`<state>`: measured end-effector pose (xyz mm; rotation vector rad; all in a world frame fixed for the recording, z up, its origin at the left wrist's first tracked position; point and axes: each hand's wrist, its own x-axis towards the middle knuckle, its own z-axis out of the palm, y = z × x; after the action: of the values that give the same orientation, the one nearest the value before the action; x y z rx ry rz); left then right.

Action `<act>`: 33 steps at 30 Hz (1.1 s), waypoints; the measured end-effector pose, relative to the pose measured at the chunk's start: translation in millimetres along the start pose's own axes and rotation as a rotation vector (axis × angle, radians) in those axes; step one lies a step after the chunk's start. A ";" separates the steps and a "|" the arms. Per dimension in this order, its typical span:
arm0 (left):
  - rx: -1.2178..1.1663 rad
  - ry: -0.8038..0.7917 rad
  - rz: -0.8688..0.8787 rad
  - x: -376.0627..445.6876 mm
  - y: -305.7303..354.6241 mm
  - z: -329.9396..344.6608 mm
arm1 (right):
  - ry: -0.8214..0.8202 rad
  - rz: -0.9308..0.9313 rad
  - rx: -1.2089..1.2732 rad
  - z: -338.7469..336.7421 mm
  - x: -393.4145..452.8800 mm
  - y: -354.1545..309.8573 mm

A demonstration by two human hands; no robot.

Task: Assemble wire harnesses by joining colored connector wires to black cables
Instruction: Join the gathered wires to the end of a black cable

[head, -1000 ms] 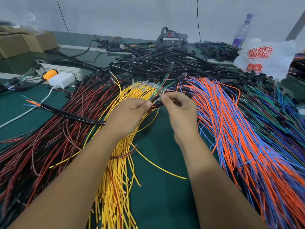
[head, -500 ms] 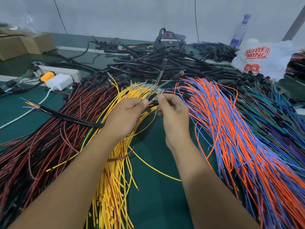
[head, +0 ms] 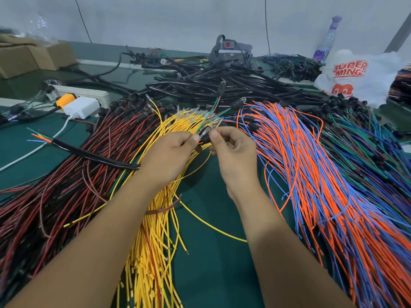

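My left hand (head: 172, 152) and my right hand (head: 233, 152) meet over the green table, fingertips almost touching. The left hand pinches a small bunch of connector wires (head: 214, 107), green and red among them, that fan up and away with capped ends. The right hand pinches a small dark connector (head: 205, 135) at the base of that bunch. A black cable (head: 93, 155) with stripped coloured leads runs from the left under my left wrist. A pile of black cables (head: 222, 85) lies behind the hands.
Wire heaps fan over the table (head: 213, 252): red-black (head: 55, 196) at left, yellow (head: 153, 252) under my left arm, orange-blue (head: 333, 185) at right, green-blue (head: 378, 141) far right. A power strip with white charger (head: 81, 106), cardboard boxes (head: 29, 58), a plastic bag (head: 360, 78) and bottle (head: 327, 38) stand behind.
Both hands have stayed together at the same spot, working the small connector. The right hand's fingers shifted slightly on it, and the held wires tilted a little.
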<state>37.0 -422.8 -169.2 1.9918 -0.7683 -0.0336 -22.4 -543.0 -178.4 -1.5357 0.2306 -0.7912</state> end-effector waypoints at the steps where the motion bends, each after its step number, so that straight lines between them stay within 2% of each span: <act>1: 0.007 0.001 -0.002 0.0 -0.1 0.1 | -0.007 0.001 0.006 -0.3 -0.9 0.4; 8: -0.009 0.037 0.050 -1.2 -0.8 -0.4 | -0.007 0.088 0.119 -2.4 0.1 -0.1; 13: 0.203 0.124 0.119 1.8 -3.1 3.4 | 0.078 0.095 0.127 -4.4 2.5 -1.1; 18: 0.275 0.198 0.167 2.4 -5.9 3.8 | 0.039 0.093 0.287 -6.1 6.8 -2.9; 23: 0.252 0.247 0.146 2.1 -6.2 2.7 | -0.077 0.056 0.255 -12.4 8.8 3.4; 28: 0.219 0.250 0.131 1.7 -6.1 1.3 | -0.124 -0.055 0.183 -15.6 6.5 8.4; 33: 0.247 0.283 0.154 3.2 -8.9 2.1 | -0.128 -0.074 0.088 -11.7 2.7 7.6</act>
<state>43.4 -423.1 -176.6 2.1014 -0.7650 0.4440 -25.0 -555.0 -185.4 -1.5126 0.0443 -0.7476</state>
